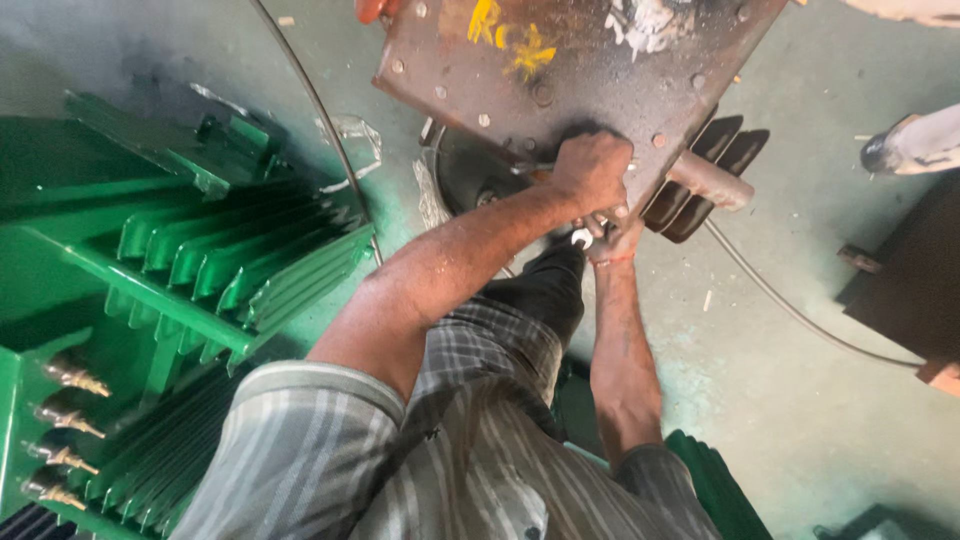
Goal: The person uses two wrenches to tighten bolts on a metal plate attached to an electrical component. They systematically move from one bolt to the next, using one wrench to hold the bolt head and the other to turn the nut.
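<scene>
Left hand (593, 168) is gripping the edge of a dark rusty steel cover plate (570, 60) with bolt holes. Right hand (612, 238), just beneath, is closing on a small silver spanner (583, 237). Green finned steel tank (200, 260) is sitting left on the floor.

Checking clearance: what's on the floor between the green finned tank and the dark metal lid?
Head view: a thin dark cable curves across the floor between the green finned tank and the dark metal lid, plus clear plastic scrap.

Two hands (592, 172); four brass terminals (72, 378); one rusty plate (560, 70).
</scene>
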### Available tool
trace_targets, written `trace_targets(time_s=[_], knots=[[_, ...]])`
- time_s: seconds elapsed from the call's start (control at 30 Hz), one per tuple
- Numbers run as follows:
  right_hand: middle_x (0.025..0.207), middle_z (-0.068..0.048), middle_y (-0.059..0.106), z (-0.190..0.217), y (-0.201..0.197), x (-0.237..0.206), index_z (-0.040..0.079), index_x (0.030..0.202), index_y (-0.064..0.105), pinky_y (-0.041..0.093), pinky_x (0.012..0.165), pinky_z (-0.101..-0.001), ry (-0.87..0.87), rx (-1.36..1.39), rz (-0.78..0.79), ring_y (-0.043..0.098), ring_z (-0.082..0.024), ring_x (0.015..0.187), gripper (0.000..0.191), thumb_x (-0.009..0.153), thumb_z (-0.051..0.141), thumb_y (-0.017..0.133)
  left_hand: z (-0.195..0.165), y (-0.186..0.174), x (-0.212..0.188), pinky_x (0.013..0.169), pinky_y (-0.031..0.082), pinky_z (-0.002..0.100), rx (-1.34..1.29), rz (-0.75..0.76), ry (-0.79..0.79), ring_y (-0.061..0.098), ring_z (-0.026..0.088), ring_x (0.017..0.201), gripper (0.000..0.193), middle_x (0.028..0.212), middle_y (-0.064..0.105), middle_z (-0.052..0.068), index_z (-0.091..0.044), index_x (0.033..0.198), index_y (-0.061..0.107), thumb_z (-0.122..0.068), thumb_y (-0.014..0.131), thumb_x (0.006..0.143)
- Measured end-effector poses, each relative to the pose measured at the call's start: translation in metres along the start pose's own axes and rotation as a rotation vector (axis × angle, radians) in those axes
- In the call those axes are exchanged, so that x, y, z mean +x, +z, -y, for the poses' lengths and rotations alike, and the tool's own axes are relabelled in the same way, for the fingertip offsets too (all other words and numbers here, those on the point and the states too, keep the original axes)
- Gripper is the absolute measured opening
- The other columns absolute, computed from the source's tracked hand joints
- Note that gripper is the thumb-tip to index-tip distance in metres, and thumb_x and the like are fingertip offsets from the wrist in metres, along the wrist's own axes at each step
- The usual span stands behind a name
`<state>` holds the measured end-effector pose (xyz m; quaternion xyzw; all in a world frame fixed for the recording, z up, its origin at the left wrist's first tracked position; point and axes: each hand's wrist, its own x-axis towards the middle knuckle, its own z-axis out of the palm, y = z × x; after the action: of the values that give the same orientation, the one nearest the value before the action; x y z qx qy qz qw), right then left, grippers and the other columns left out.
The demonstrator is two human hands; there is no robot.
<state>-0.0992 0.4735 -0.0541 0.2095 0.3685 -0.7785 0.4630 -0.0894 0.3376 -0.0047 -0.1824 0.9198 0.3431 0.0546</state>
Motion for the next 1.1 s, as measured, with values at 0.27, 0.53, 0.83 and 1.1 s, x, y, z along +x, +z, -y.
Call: trace_targets(time_s=[0.27,0.53,0.83,1.1], knots=[[0.083,-0.002,0.054,0.018,-0.005,-0.016,0.014,0.101,0.058,0.056,0.07,-0.0459,0.091,-0.099,0.234,0.046,-0.015,0.057,0.016,0.104,0.03,0.059,-0.009,-0.002,-0.007,0.082,0.055,0.052,0.02,-0.057,0.049,0.068,0.039,0.097,0.044,0.1,0.069,0.017,-0.008,0.101,0.069,-0.028,0.085,0.065],[0.098,-0.009,0.062,0.043,-0.054,-0.095,0.006,0.111,0.069,0.063,0.078,-0.0379,-0.695,-0.793,-0.401,0.059,-0.016,0.081,0.015,0.11,0.017,0.059,0.063,0.03,-0.117,0.094,0.042,0.07,-0.377,0.22,0.302,0.052,0.059,0.127,0.054,0.137,0.052,0.037,0.007,0.134,0.055,-0.017,0.084,0.095],[0.11,-0.018,0.068,0.068,-0.034,-0.194,-0.001,0.122,0.069,0.054,0.106,-0.0459,-0.33,-0.571,0.13,0.069,-0.028,0.1,0.032,0.094,0.014,0.067,0.06,0.066,-0.122,0.07,0.065,0.039,-1.598,0.451,-0.537,0.069,0.018,0.082,0.043,0.122,0.072,0.012,-0.003,0.142,0.059,-0.012,0.065,0.1],[0.11,-0.028,0.068,0.087,-0.019,-0.208,-0.01,0.121,0.066,0.061,0.094,-0.0529,-0.146,-0.486,0.193,0.071,-0.035,0.099,0.031,0.109,0.015,0.054,0.048,0.072,-0.07,0.064,0.066,0.043,-1.812,0.408,-0.486,0.074,0.027,0.089,0.032,0.114,0.067,0.014,0.008,0.125,0.06,-0.007,0.064,0.097]])
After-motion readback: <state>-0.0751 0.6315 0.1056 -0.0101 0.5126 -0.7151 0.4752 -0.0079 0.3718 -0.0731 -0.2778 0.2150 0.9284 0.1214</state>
